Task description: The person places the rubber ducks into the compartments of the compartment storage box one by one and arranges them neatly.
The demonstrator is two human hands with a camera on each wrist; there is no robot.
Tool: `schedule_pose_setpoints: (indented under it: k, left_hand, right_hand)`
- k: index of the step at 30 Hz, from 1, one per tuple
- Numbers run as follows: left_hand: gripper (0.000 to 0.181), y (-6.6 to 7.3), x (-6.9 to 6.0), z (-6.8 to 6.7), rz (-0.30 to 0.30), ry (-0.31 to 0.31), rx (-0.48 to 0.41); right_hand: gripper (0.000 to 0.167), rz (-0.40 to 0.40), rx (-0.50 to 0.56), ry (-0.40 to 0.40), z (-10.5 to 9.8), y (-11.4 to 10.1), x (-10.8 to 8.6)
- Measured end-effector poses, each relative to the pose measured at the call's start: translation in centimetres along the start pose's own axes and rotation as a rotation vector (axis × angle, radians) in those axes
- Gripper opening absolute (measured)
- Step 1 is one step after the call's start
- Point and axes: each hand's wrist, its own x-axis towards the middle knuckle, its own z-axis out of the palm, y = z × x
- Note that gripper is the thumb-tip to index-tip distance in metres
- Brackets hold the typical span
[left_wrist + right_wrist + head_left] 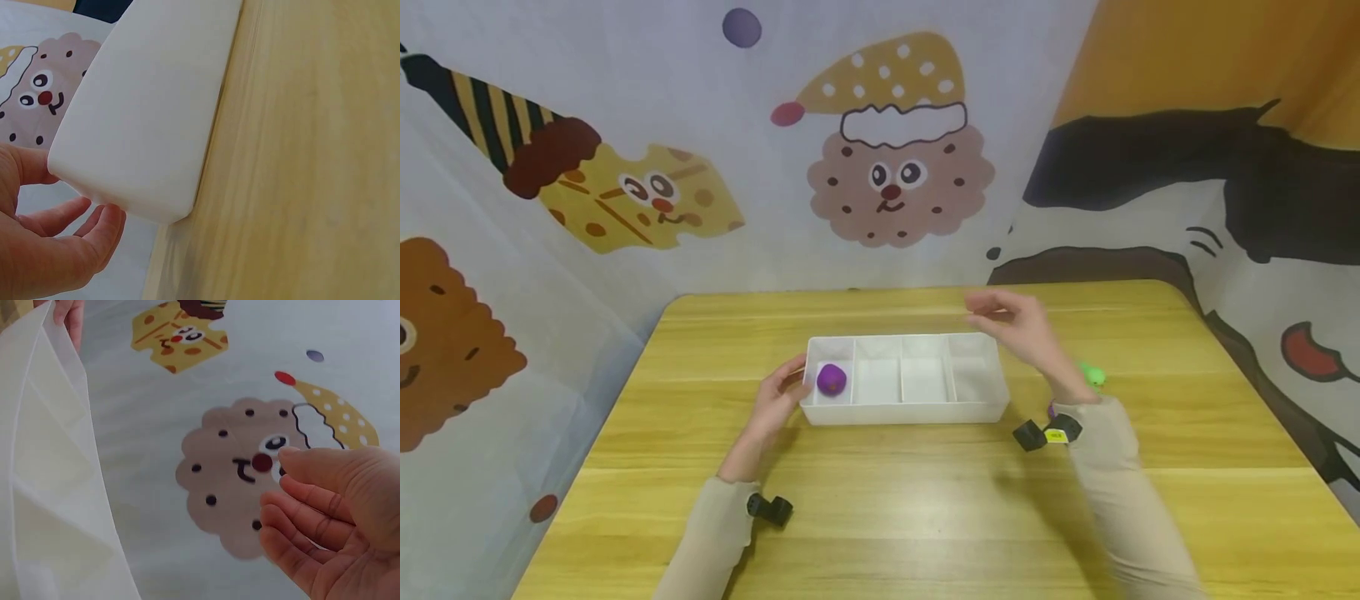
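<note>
A long white box (904, 414) with a row of compartments lies on the table. In its leftmost compartment sits a small rounded purple object (831, 380); its exact kind is unclear. My left hand (778, 398) holds the box's left end, and in the left wrist view its thumb is at the rim with the fingers (103, 231) against the outer end wall. Above the box's right back corner my right hand (1011, 323) is raised, its fingers loosely bent with nothing between them. In the right wrist view the same hand (331, 512) is apart from the box.
Right of the box, a small bright green object (1093, 375) lies on the wooden table (887, 517), partly behind my right wrist. A bit of a purple object (1052, 409) shows beside that wrist. A cartoon-printed cloth (760, 208) hangs behind the table.
</note>
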Motion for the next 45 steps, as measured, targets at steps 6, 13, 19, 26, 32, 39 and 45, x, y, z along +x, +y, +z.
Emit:
schedule_pose_setpoints:
  k: [6, 13, 19, 26, 32, 39, 45]
  left_hand:
    - [0.053, -0.1, -0.1, 0.0, -0.004, 0.008, -0.003]
    - [0.053, 0.0, -0.1, 0.0, 0.004, 0.02, 0.006]
    - [0.053, 0.1, -0.2, 0.0, 0.006, 0.017, 0.009]
    - [0.053, 0.1, -0.1, 0.0, -0.004, 0.014, -0.004]
    - [0.053, 0.0, 0.0, 0.0, -0.003, 0.014, 0.003]
    - [0.052, -0.1, 0.0, 0.0, 0.01, 0.015, 0.004]
    - [0.051, -0.1, 0.0, -0.1, 0.004, 0.011, 0.01]
  right_hand:
    - [0.029, 0.073, 0.036, -0.002, -2.3, 1.1, -1.1]
    - [0.033, 0.16, -0.053, 0.01, -5.2, 2.5, -2.6]
    - [0.034, 0.225, -0.099, 0.03, -7.1, 4.1, -3.7]
    - [0.034, 0.304, -0.048, 0.021, -9.0, 6.4, -5.4]
    - [0.033, 0.337, -0.049, 0.002, -10.3, 7.9, -7.0]
    - [0.044, 0.417, -0.077, -0.015, -11.7, 9.8, -8.4]
    - [0.046, 0.461, -0.079, -0.037, -12.4, 11.4, -9.2]
